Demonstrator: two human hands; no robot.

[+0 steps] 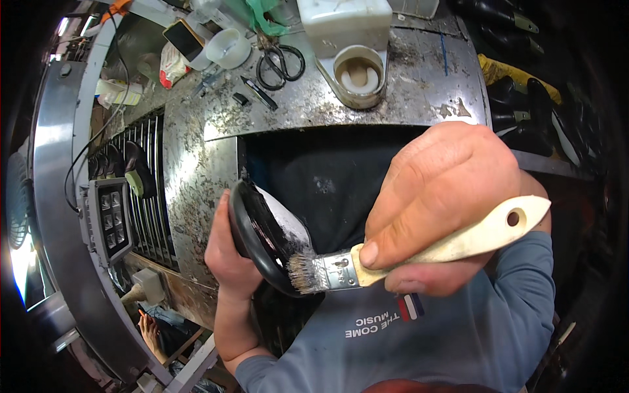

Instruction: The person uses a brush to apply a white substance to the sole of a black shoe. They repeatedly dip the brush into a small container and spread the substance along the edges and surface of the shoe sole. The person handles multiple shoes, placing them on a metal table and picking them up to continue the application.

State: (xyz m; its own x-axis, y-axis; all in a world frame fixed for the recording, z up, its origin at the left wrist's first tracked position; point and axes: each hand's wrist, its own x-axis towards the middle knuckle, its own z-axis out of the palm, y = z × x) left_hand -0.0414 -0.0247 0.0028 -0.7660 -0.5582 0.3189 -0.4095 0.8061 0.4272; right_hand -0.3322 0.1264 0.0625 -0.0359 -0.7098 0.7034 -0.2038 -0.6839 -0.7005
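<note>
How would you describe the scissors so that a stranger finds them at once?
Look at the stained metal worktop beyond the hands. Left of the round glue pot lie the scissors, blades pointing away. Their two black loop handles set them apart.

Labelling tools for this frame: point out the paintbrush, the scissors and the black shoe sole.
paintbrush (452,245), head view, on the pale handle below the right hand.
scissors (282,64), head view, at the pivot between handles and blades.
black shoe sole (257,229), head view, on its dark face.
</note>
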